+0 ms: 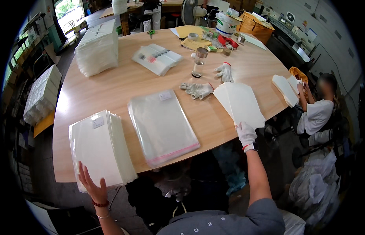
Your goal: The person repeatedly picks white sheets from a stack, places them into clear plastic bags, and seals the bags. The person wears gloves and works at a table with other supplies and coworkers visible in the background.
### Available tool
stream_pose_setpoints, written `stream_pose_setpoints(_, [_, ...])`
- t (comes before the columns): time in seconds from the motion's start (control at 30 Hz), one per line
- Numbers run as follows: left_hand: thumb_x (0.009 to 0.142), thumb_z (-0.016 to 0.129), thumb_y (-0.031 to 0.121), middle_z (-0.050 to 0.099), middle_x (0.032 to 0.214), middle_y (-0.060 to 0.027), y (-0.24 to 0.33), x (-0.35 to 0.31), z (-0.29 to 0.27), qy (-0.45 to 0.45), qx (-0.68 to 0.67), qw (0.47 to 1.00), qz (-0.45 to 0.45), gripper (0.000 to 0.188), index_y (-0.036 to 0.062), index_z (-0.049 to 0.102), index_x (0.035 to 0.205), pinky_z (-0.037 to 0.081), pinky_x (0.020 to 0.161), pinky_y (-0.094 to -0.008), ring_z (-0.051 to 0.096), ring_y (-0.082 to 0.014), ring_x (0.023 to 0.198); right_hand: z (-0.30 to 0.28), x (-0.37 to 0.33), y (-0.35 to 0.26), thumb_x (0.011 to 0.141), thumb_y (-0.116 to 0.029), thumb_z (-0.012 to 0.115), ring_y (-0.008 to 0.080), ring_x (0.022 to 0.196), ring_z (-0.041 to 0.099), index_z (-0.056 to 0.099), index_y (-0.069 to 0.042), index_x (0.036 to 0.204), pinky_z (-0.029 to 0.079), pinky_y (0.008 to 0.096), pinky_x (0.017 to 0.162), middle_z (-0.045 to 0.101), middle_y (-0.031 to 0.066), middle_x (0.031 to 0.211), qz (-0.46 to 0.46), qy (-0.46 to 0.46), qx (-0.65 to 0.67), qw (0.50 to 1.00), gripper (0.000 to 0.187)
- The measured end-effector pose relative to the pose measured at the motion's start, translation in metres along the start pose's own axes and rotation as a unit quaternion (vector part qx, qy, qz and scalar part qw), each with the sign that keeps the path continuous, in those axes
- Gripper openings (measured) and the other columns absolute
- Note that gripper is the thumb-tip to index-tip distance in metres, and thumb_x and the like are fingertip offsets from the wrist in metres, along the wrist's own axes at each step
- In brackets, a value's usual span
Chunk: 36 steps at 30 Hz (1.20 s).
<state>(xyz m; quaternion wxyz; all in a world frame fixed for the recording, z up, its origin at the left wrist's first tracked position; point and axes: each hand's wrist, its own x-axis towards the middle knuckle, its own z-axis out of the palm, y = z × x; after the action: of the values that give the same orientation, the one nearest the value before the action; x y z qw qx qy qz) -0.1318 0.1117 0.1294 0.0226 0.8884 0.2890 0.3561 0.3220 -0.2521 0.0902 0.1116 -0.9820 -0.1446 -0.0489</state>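
Observation:
My left hand (93, 188) is bare, with beads at the wrist and its fingers spread. It is at the near edge of a stack of white sheets in clear bags (92, 137), with a small label on top. My right hand (246, 135) wears a white glove. Its fingers are closed at the near corner of a fanned stack of white paper sheets (239, 103), and the fingertips are partly hidden. Between the hands lies a pile of clear plastic bags (163, 125) with a pink strip along its near edge.
Two work gloves (197, 90), a clear jar (198, 66) and printed plastic bags (157, 58) lie further back on the wooden table (123, 84). A tall bag stack (97, 49) stands far left. A seated person (319, 109) handles white sheets at the right.

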Motion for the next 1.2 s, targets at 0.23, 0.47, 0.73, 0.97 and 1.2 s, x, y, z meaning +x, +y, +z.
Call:
stream_pose_setpoints(0.23, [0.073,0.058,0.006,0.06,0.086,-0.0129,0.117,0.032,0.04,-0.199,-0.306,0.926,0.096,0.018,0.0025,0.06,0.091,0.046,0.073,-0.0349,0.058,-0.0298,0.079,0.007,0.009,0.028,0.077,-0.038,0.063,0.0086,0.036,0.036,0.046,-0.009,0.074,0.028,0.0224,0.032,0.044,-0.0025,0.051,0.283,0.048,0.729,0.621,0.034])
stream_pose_setpoints(0.47, [0.067,0.056,0.005,0.052,0.106,-0.0165,0.141,0.027,0.175,-0.205,-0.065,0.975,0.049,0.032,0.0062,0.056,0.099,0.047,0.069,-0.0369,0.054,-0.0312,0.085,-0.024,0.049,0.068,0.081,-0.034,0.055,0.0088,0.034,0.034,0.045,-0.014,0.073,0.027,0.0227,0.03,0.04,-0.0027,0.049,0.344,-0.012,0.668,0.66,0.024])
stream_pose_setpoints(0.73, [0.072,0.05,0.008,0.054,0.079,-0.0103,0.118,0.038,0.215,-0.231,0.026,0.967,0.106,0.007,0.0067,0.056,0.076,0.046,0.068,-0.0378,0.054,-0.0261,0.08,-0.043,-0.055,0.038,0.087,-0.017,0.045,0.0098,0.045,0.046,0.047,-0.004,0.104,0.038,0.0249,0.039,0.05,0.0001,0.062,0.124,-0.045,0.697,0.705,0.022])
stream_pose_setpoints(0.97, [0.075,0.049,0.007,0.058,0.086,-0.0114,0.104,0.044,0.216,-0.24,-0.077,0.967,0.04,0.014,0.0062,0.058,0.086,0.045,0.072,-0.0387,0.055,-0.0285,0.084,-0.043,-0.184,0.005,0.079,-0.013,0.052,0.018,0.085,0.057,0.05,0.004,0.109,0.046,0.0279,0.074,0.058,0.0102,0.099,0.148,-0.35,0.705,0.6,0.034])
stream_pose_setpoints(1.2, [0.076,0.056,0.016,0.055,0.097,-0.0128,0.1,0.029,0.193,-0.012,-0.009,1.0,0.004,0.019,0.0027,0.056,0.09,0.046,0.07,-0.0372,0.054,-0.0292,0.088,-0.017,-0.221,-0.023,0.082,-0.019,0.05,0.0107,0.039,0.035,0.046,-0.009,0.087,0.028,0.0243,0.034,0.04,0.0011,0.055,0.277,-0.289,0.763,0.508,0.012])
